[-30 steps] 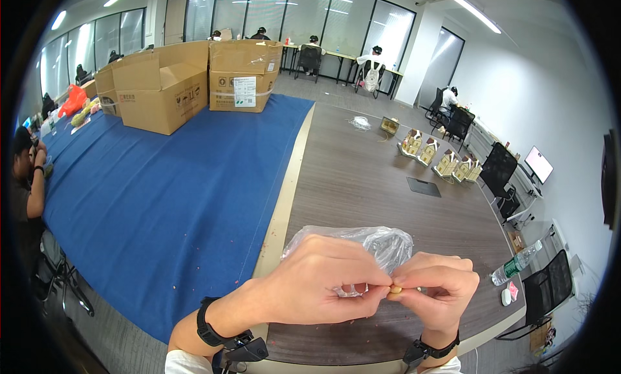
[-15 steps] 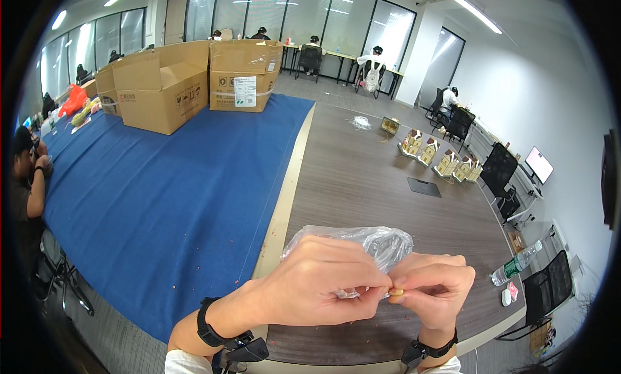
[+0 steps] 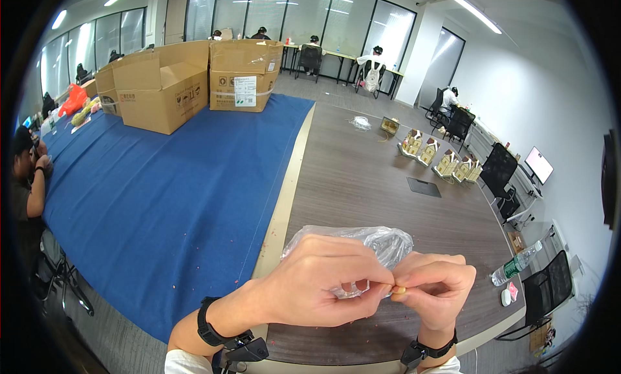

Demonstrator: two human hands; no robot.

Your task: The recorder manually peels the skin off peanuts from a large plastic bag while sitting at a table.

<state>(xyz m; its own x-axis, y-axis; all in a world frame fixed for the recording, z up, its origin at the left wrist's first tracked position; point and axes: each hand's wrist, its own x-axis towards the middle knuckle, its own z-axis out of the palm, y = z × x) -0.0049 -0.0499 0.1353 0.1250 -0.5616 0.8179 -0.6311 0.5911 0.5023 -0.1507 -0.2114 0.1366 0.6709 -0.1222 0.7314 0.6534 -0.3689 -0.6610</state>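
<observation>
A small pale yellow kernel [image 3: 399, 290], which looks like a peanut, sits between the fingertips of both hands above the table's near edge. My right hand [image 3: 438, 285] pinches it between thumb and forefinger. From the left, my left hand [image 3: 326, 280] meets it, with thumb and forefinger closed at its side. How much of the kernel lies under the left fingertips is hidden. Behind both hands a clear plastic bag [image 3: 391, 243] lies on the dark wood-grain table [image 3: 362, 173], partly covered by my left hand.
Blue cloth [image 3: 174, 199] covers the left side, dotted with small reddish bits; cardboard boxes [image 3: 242, 76] stand at its far end. Several small model houses [image 3: 428, 151] line the far right. A water bottle [image 3: 516, 264] lies near the right edge. Another person [image 3: 29, 186] sits at far left.
My fingertips have shifted slightly around the kernel, and my left thumb and forefinger are pressed a little closer to it. The bag and everything else look the same.
</observation>
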